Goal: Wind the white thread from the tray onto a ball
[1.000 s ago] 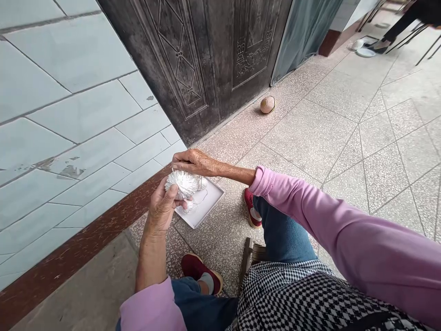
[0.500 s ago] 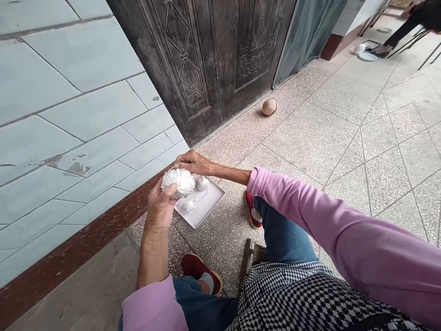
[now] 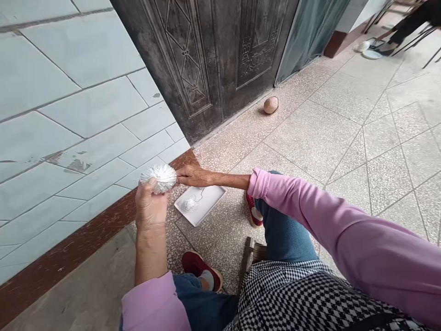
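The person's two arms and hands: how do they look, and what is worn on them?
The left sleeve and right sleeve are plain lilac-pink, both stopping short of the wrist; the right one ends in a bunched cuff. The left hand and right hand wear no gloves, and no watch shows on either wrist.

One camera sits on the person's head. It looks forward and down, so we see the left hand (image 3: 151,209) gripping a white fluffy ball (image 3: 164,176) from above. The checked cloth (image 3: 285,294), down and right of the grip, is nearest and looks big. The dark door (image 3: 223,59) is past the grip and leans over. Another person's leg (image 3: 409,28), far up and right of the grip, looks small.
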Demonstrator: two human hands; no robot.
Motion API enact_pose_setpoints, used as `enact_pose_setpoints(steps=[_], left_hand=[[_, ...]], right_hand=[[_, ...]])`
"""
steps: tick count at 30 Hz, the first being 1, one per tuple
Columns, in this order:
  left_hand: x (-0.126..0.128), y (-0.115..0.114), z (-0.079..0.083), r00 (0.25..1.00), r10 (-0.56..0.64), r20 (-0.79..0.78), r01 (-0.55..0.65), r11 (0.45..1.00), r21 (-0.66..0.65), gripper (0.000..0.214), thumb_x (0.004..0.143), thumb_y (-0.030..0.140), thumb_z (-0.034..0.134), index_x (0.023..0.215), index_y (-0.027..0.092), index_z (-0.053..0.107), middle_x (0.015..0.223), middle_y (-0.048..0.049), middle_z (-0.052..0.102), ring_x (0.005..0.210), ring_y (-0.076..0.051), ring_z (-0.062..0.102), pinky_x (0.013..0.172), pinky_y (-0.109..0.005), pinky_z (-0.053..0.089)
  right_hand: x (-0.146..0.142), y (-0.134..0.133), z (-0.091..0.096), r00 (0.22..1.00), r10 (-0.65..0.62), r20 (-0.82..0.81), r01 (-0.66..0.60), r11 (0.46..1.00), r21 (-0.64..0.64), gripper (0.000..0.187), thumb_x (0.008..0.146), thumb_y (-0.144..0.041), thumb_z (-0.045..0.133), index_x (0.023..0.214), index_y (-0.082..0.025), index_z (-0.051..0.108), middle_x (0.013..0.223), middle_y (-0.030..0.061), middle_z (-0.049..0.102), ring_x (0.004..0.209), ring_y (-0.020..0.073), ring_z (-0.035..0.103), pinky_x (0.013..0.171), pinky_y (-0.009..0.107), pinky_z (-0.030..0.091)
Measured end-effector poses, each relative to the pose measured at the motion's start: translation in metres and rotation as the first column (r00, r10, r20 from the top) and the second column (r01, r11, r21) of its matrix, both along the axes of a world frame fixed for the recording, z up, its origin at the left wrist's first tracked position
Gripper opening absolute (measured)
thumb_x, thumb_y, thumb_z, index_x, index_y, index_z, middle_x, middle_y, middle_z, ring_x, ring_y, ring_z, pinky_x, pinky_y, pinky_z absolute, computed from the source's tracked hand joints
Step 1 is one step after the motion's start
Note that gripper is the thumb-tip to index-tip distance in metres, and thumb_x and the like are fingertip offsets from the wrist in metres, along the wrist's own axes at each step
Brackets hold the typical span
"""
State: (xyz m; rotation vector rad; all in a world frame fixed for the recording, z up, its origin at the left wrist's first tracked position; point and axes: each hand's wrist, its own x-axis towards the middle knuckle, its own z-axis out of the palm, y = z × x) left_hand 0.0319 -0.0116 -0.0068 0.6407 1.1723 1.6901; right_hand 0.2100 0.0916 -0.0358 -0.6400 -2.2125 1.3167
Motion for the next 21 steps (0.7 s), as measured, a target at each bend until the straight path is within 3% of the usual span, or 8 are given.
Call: enact_pose_setpoints(steps=[3, 9, 14, 21], left_hand=[[-0.001, 0.002, -0.003, 1.000, -0.006, -0.020, 0.005, 1.000, -0.014, 0.056, 0.067, 0.045, 0.112, 0.097, 0.027, 0.069, 0.129, -0.0121, 0.087, 0.134, -0.038, 0.081, 0.103, -0.046, 0.074], [-0.004, 0.006, -0.007, 0.997, -0.067, -0.047, 0.066, 0.997, -0.026, 0.058, 0.066, 0.045, 0.110, 0.099, 0.027, 0.066, 0.117, -0.0119, 0.084, 0.133, -0.040, 0.081, 0.103, -0.048, 0.074], [-0.010, 0.012, -0.017, 0.992, 0.025, -0.120, -0.021, 0.999, 0.034, 0.055, 0.073, 0.047, 0.104, 0.101, 0.029, 0.060, 0.118, -0.0097, 0.080, 0.133, -0.039, 0.081, 0.108, -0.054, 0.075], [-0.011, 0.019, -0.027, 0.940, 0.160, -0.301, -0.188, 0.980, -0.067, 0.077, 0.061, 0.037, 0.116, 0.120, 0.029, 0.067, 0.127, -0.0060, 0.084, 0.119, -0.031, 0.083, 0.098, -0.042, 0.072]], right_hand=[[0.003, -0.004, 0.004, 0.999, -0.010, 0.036, 0.012, 0.997, -0.074, 0.025, 0.119, -0.008, 0.068, 0.097, -0.015, 0.076, 0.089, 0.0007, 0.074, 0.088, 0.0174, 0.067, 0.085, 0.027, 0.049], [0.010, -0.007, 0.012, 1.000, -0.019, 0.024, 0.021, 0.995, -0.094, 0.029, 0.122, -0.008, 0.062, 0.098, -0.014, 0.076, 0.083, -0.0022, 0.067, 0.081, 0.0148, 0.060, 0.082, 0.026, 0.046], [0.010, -0.016, 0.016, 0.996, 0.045, 0.082, -0.039, 0.997, -0.067, 0.029, 0.126, -0.010, 0.063, 0.101, -0.013, 0.077, 0.088, 0.0000, 0.069, 0.085, 0.0162, 0.062, 0.084, 0.027, 0.047], [0.016, -0.025, 0.032, 0.993, 0.120, 0.011, -0.120, 0.992, 0.035, 0.026, 0.128, -0.012, 0.065, 0.106, -0.014, 0.078, 0.099, 0.0030, 0.076, 0.095, 0.0173, 0.069, 0.093, 0.029, 0.050]])
